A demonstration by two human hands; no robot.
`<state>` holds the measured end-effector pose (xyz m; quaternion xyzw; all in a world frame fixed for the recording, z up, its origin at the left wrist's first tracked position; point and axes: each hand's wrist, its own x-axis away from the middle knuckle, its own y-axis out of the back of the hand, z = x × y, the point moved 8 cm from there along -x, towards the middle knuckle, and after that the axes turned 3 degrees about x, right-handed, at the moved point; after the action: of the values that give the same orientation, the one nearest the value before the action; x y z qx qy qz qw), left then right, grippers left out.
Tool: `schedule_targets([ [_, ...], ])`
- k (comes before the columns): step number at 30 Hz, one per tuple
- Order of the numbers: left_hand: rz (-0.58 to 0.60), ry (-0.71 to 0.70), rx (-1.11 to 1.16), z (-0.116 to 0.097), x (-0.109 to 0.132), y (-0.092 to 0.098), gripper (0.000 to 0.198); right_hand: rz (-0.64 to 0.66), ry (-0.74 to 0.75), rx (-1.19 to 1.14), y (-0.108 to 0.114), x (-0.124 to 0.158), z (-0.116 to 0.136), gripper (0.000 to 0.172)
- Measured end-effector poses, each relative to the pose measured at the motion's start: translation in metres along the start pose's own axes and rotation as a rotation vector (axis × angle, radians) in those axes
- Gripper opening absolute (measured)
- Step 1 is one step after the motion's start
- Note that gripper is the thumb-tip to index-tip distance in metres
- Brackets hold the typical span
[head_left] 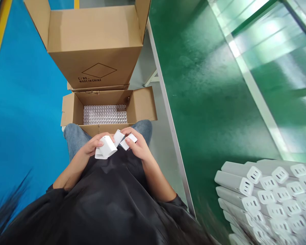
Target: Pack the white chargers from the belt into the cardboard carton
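Observation:
My left hand is closed around white plastic charger housings, hollow shells held at different tilts above my lap. My right hand pinches another white housing between thumb and fingers. Between the two hands a further white piece sticks up at an angle; which hand grips it I cannot tell. Just beyond my knees stands an open cardboard box. Inside it, small whitish square-ended pieces are packed in tight rows, with a gap at the back right corner.
Behind the box stands a larger open carton with printed lettering. To my right, a green work surface with a pale metal edge runs forward. Stacked white charger housings with slotted ends lie on it. Blue floor spreads on the left.

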<state>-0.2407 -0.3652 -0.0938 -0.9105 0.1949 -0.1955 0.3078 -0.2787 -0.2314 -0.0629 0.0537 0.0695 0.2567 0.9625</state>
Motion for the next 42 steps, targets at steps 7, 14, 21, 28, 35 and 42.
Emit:
schedule_targets([
  [7,-0.11,-0.09,-0.282,-0.016,0.001,0.001,0.035,-0.004,-0.03,0.066,-0.003,0.0,-0.012,0.05],
  [14,-0.428,-0.218,-0.328,-0.04,0.016,0.021,0.041,-0.144,-0.2,0.008,0.015,0.003,-0.022,0.059],
  [21,-0.287,-0.19,0.281,-0.017,0.006,0.019,0.041,-0.238,-0.235,-0.044,0.004,0.007,-0.033,0.06],
  [28,-0.289,-0.173,0.371,-0.007,0.001,0.013,0.038,-0.211,-0.243,-0.051,-0.013,0.001,-0.025,0.056],
  [35,-0.425,-0.015,0.201,0.012,-0.005,0.027,0.061,-0.204,0.05,0.099,-0.003,-0.003,-0.001,0.045],
  [42,-0.652,0.02,0.153,0.035,-0.004,0.043,0.067,-0.034,0.227,0.352,-0.016,-0.001,0.004,0.03],
])
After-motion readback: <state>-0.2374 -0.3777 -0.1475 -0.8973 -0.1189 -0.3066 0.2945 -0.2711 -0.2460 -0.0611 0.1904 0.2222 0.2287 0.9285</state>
